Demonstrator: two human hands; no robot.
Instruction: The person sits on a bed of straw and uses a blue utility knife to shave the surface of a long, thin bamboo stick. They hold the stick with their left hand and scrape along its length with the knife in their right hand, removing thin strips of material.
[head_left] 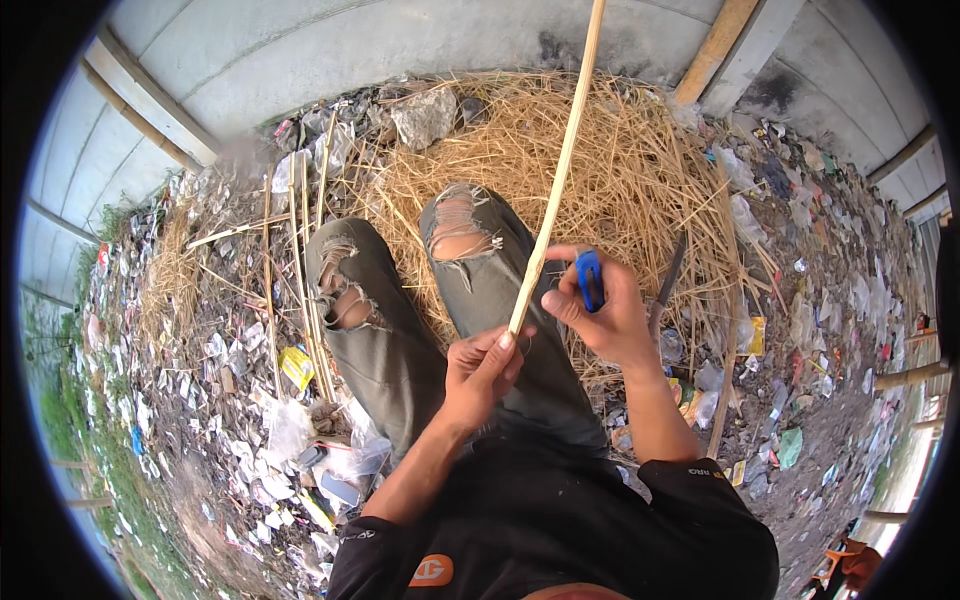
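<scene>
A long pale strip, split bamboo by its look, (560, 170) slants up from my lap past the top of the picture. Its lower end is gripped in my left hand (482, 372), the thumb pressed on top. Close by on the right, my right hand (608, 312) has its fingers curled round a small blue tool (589, 281). The tool's working part is hidden, so I cannot tell its exact kind. My right index finger reaches toward the strip, with the thumb beside it. Both hands are above my bent knees in torn dark trousers (380, 310).
A heap of dry straw-like shavings (630, 190) lies beyond my knees. Several long thin strips (303, 270) rest on the ground at left. A grey panel wall (400, 50) stands behind, with a stone (425, 118) near its foot. Scattered litter (290, 430) covers the ground.
</scene>
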